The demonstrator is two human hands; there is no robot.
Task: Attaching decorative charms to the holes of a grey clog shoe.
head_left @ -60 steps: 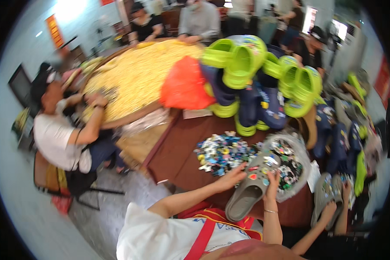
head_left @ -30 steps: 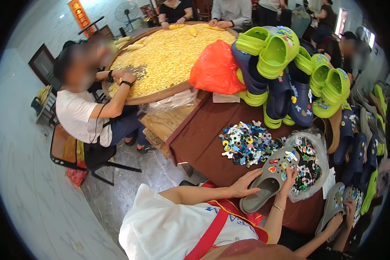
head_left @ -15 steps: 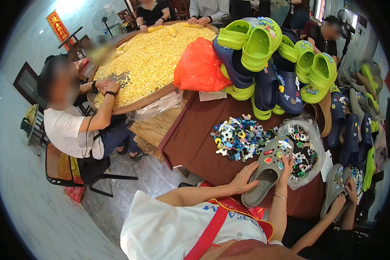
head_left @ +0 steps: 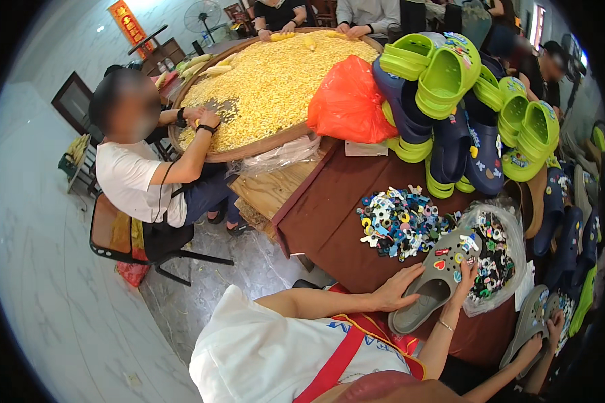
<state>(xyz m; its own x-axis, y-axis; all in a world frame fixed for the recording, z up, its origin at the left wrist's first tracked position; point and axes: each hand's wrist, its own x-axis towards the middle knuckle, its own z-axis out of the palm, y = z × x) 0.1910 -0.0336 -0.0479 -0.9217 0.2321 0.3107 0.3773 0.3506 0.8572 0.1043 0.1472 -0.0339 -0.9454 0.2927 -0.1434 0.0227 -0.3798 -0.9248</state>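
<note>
A grey clog (head_left: 429, 285) lies on the dark brown table (head_left: 329, 208) in front of me, with small coloured charms on its top. My left hand (head_left: 395, 290) grips its heel end. My right hand (head_left: 465, 271) has its fingertips on the toe part among the charms. Just beyond the clog is a loose pile of colourful charms (head_left: 398, 221). To its right a clear plastic bag (head_left: 497, 258) holds more of them.
Green and navy clogs (head_left: 450, 101) are stacked at the back of the table beside an orange bag (head_left: 348, 101). A seated person (head_left: 148, 168) works at a big round tray of corn kernels (head_left: 269, 80). Another person's hand (head_left: 551, 329) holds a second grey clog at lower right.
Both my hands stay on the grey clog; my right fingers shift slightly over its toe. The view has swung a little. The seated person keeps working at the corn tray.
</note>
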